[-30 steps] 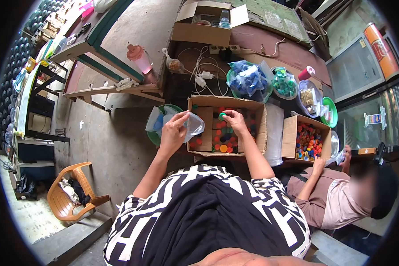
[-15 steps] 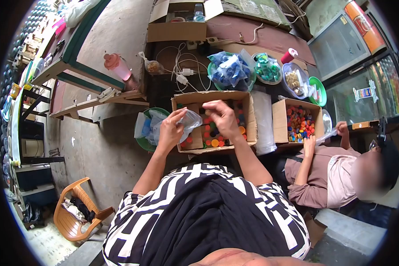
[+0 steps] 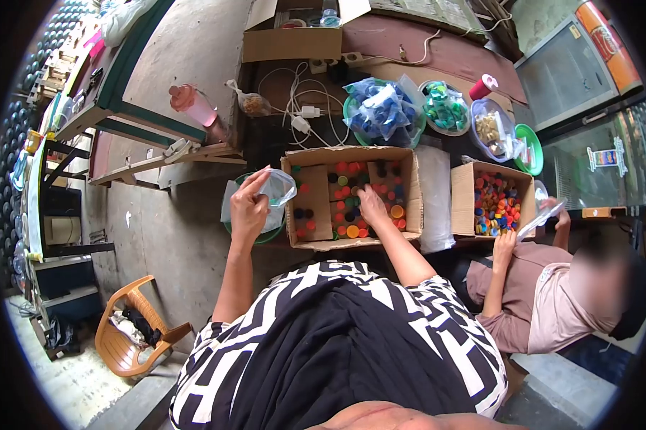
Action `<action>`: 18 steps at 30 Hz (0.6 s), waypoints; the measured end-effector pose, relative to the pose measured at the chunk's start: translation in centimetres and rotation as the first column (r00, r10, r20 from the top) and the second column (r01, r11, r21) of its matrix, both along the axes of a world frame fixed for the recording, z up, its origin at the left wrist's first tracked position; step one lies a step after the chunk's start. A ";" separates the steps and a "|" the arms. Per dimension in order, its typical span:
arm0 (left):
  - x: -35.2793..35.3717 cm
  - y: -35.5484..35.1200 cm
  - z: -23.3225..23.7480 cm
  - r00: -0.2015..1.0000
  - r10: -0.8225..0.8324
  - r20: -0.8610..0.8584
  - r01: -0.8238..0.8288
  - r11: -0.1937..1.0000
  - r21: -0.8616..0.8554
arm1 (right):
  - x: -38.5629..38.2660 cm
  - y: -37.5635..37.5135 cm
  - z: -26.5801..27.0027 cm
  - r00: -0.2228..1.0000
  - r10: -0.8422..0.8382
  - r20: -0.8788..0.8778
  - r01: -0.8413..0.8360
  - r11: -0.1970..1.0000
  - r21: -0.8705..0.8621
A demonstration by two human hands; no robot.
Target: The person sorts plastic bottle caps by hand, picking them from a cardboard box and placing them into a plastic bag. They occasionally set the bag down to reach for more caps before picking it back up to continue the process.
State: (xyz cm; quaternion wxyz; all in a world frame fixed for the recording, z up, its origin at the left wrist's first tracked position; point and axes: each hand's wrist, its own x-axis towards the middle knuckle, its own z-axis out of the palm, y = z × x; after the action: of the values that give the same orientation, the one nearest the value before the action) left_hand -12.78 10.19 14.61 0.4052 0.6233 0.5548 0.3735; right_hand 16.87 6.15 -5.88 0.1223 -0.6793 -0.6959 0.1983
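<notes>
Clear plastic bag, grasped by my left hand. Rightward, my right hand has dropped from beside it to the bottle caps in the carton, shifting work there; whether it grips one I cannot tell.

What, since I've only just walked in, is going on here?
The person's left hand holds a clear plastic bag near the left side of a cardboard box. Their right hand is down among the coloured caps in that box; whether it grips one is hard to tell. To the right, a co-worker's hands are at another clear bag, beside a smaller box of caps.
</notes>
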 end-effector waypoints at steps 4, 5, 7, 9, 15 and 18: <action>-0.4 -0.3 0.0 0.999 0.033 -0.008 -0.033 0.997 0.067 | 0.3 0.1 -0.5 0.994 -0.031 -0.106 0.027 0.999 -0.040; 0.1 -0.6 0.3 0.999 0.033 -0.005 -0.032 0.998 0.044 | 0.5 0.1 -0.6 0.986 -0.032 -0.164 0.028 0.999 -0.027; 0.8 -1.0 0.2 0.999 0.031 0.005 -0.031 0.999 -0.024 | 1.1 0.3 -0.5 0.971 -0.004 -0.238 0.009 1.000 0.019; 1.5 -1.3 -1.1 0.999 0.005 -0.035 -0.005 1.000 -0.001 | 1.0 0.7 0.7 0.952 0.023 -0.306 -0.004 0.998 0.063; 4.6 -2.0 -2.9 0.977 -0.143 -0.156 0.146 0.989 0.009 | -3.7 0.4 16.4 0.651 0.109 -0.751 0.137 0.956 0.258; 5.7 -2.0 -2.8 0.973 -0.174 -0.150 0.180 0.983 0.027 | -5.4 0.2 18.4 0.670 0.368 -0.645 -0.107 0.907 0.407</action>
State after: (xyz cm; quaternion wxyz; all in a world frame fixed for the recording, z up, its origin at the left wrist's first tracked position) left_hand -7.11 8.16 11.84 0.3825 0.7042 0.5176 0.2999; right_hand 11.52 6.39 12.48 0.4664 -0.4209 -0.7013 0.3370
